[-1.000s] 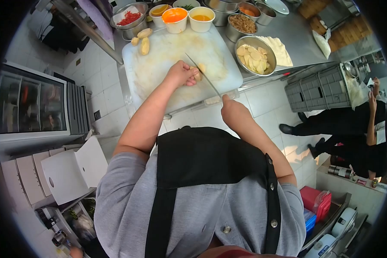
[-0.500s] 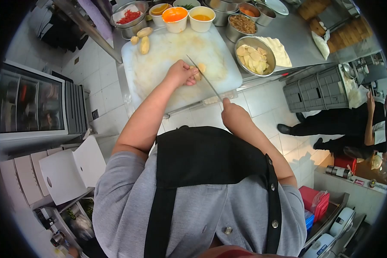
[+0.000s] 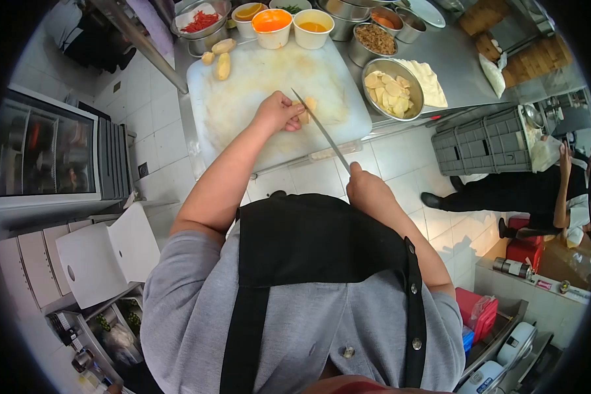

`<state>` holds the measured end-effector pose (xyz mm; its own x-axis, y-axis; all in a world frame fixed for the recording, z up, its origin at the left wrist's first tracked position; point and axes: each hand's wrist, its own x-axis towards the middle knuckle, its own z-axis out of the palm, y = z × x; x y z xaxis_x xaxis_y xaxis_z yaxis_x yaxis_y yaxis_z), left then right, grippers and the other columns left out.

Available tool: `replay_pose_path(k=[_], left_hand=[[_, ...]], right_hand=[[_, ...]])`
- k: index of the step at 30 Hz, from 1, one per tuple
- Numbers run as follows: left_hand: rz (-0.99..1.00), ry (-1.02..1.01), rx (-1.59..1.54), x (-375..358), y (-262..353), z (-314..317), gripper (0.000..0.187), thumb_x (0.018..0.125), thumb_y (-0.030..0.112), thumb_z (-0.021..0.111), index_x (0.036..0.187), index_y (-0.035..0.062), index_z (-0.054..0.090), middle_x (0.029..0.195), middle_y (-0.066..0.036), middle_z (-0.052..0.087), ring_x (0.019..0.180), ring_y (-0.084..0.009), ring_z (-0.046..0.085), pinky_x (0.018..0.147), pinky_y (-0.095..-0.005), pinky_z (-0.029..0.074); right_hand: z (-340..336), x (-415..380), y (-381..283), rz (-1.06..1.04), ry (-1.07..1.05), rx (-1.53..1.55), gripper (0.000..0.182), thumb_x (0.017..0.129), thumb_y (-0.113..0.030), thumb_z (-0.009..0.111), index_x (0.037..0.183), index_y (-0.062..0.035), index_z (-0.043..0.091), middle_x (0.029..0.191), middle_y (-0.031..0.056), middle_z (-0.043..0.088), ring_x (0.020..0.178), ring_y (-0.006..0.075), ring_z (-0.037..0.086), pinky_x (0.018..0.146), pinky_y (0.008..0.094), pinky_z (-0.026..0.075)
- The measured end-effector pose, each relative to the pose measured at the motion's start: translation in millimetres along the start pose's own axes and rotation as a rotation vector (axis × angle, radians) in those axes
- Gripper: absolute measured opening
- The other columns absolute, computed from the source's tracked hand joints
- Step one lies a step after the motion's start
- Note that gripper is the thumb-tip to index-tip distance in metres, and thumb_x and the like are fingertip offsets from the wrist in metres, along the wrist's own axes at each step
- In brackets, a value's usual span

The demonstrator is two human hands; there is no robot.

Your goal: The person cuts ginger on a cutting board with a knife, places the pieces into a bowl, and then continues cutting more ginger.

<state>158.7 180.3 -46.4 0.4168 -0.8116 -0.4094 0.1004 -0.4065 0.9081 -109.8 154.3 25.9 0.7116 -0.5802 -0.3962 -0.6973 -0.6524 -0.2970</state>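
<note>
My left hand (image 3: pixel 277 114) is closed on a pale yellow piece of ginger (image 3: pixel 303 117) on the white cutting board (image 3: pixel 243 141), fingertips curled beside the blade. In my right hand (image 3: pixel 369 188), the handle of a long knife (image 3: pixel 327 136) is gripped. The blade points up and left, lying across the ginger. A small cut piece (image 3: pixel 310 103) sits just on the blade's far side. More peeled ginger knobs (image 3: pixel 223 66) rest at the board's upper left corner. To the right of the board stands a metal bowl (image 3: pixel 419 98) of ginger slices (image 3: pixel 391 93).
Behind the board are tubs of orange sauce (image 3: pixel 272 21) and yellow liquid (image 3: pixel 312 26), a bowl of shredded red food (image 3: pixel 199 23) and a pot of brown mince (image 3: pixel 375 39). A folded cloth (image 3: pixel 427 82) lies by the bowl. Another person (image 3: pixel 505 194) stands at right near a grey crate (image 3: pixel 476 148).
My right hand and the knife handle have shifted down and to the right, drawing the blade back. My left hand stays nearly in place on the ginger.
</note>
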Motion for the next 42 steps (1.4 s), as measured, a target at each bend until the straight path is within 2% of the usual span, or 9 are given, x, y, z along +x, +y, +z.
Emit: replay_pose_path(k=[3,6,9,12,18,27,35,39,42], left_hand=[[0.004,-0.001,0.006,1.5,-3.4,0.2,0.037,0.087,0.022,0.069,0.099,-0.0028,0.044,0.08,-0.012,0.06,0.063,-0.0195,0.066,0.053,-0.028,0.056],[0.002,0.004,0.008,1.9,-3.3,-0.3,0.037,0.087,0.022,0.069,0.099,-0.0028,0.044,0.079,-0.012,0.06,0.063,-0.0195,0.066,0.053,-0.028,0.055],[0.014,0.008,-0.008,0.3,-1.7,0.2,0.037,0.087,0.022,0.069,0.099,-0.0028,0.044,0.079,-0.012,0.06,0.063,-0.0196,0.066,0.052,-0.0277,0.055],[0.016,0.008,-0.033,-2.0,-4.1,0.6,0.037,0.087,0.022,0.069,0.099,-0.0028,0.043,0.079,-0.012,0.06,0.062,-0.0197,0.066,0.052,-0.0275,0.055],[0.015,0.001,-0.013,0.5,-2.3,0.2,0.036,0.087,0.02,0.068,0.099,-0.0026,0.043,0.08,-0.013,0.06,0.062,-0.0206,0.066,0.052,-0.0284,0.056],[0.016,-0.006,0.005,-0.1,-1.9,-1.7,0.039,0.087,0.023,0.069,0.1,-0.0028,0.043,0.081,-0.013,0.06,0.064,-0.0207,0.067,0.053,-0.0285,0.056],[0.02,-0.007,-0.034,2.0,-6.3,-1.2,0.036,0.087,0.019,0.068,0.1,-0.0035,0.043,0.08,-0.014,0.06,0.063,-0.0214,0.067,0.052,-0.0287,0.056],[0.036,-0.002,-0.039,1.9,-6.0,-1.4,0.037,0.087,0.019,0.069,0.1,-0.0033,0.043,0.08,-0.014,0.06,0.063,-0.0216,0.067,0.052,-0.029,0.056],[0.03,0.01,-0.017,-1.2,-4.4,0.1,0.037,0.087,0.02,0.069,0.1,-0.0029,0.044,0.08,-0.014,0.06,0.063,-0.0213,0.067,0.052,-0.0288,0.055]], right_hand=[[21.5,27.9,6.9,-0.103,0.125,0.043,0.013,0.086,-0.008,0.048,0.095,0.002,0.048,0.071,0.0247,0.061,0.071,0.0438,0.061,0.064,0.0523,0.048],[23.6,39.6,6.7,-0.152,0.167,0.022,0.013,0.087,-0.008,0.047,0.094,0.0021,0.047,0.071,0.0242,0.061,0.07,0.0439,0.06,0.064,0.0522,0.048],[16.0,26.7,4.7,-0.107,0.142,0.065,0.012,0.087,-0.009,0.047,0.092,0.002,0.046,0.072,0.0239,0.061,0.069,0.0442,0.06,0.063,0.0522,0.047],[6.1,5.0,2.4,-0.075,0.081,0.022,0.017,0.082,-0.004,0.046,0.097,0.0043,0.047,0.078,0.0259,0.062,0.073,0.0424,0.062,0.064,0.0502,0.05],[0.8,-8.0,2.2,-0.026,0.014,0.018,0.019,0.082,-0.004,0.047,0.099,0.0046,0.048,0.079,0.0262,0.062,0.074,0.0429,0.062,0.065,0.0504,0.05],[21.7,35.5,5.8,-0.115,0.16,0.074,0.012,0.086,-0.007,0.048,0.093,0.0035,0.046,0.072,0.0267,0.06,0.071,0.0458,0.06,0.063,0.052,0.047],[8.9,-10.3,5.3,-0.028,0.071,0.057,0.011,0.087,-0.009,0.048,0.089,0.0018,0.045,0.073,0.0259,0.06,0.071,0.0448,0.06,0.063,0.0527,0.047],[6.1,-2.6,-1.0,0.006,0.036,-0.002,0.014,0.083,-0.005,0.049,0.094,0.0029,0.047,0.076,0.0252,0.062,0.074,0.0422,0.062,0.065,0.0509,0.05],[19.4,22.1,3.3,-0.089,0.1,0.004,0.015,0.083,-0.005,0.048,0.095,0.0035,0.047,0.077,0.0251,0.062,0.073,0.0422,0.062,0.065,0.0503,0.05]])
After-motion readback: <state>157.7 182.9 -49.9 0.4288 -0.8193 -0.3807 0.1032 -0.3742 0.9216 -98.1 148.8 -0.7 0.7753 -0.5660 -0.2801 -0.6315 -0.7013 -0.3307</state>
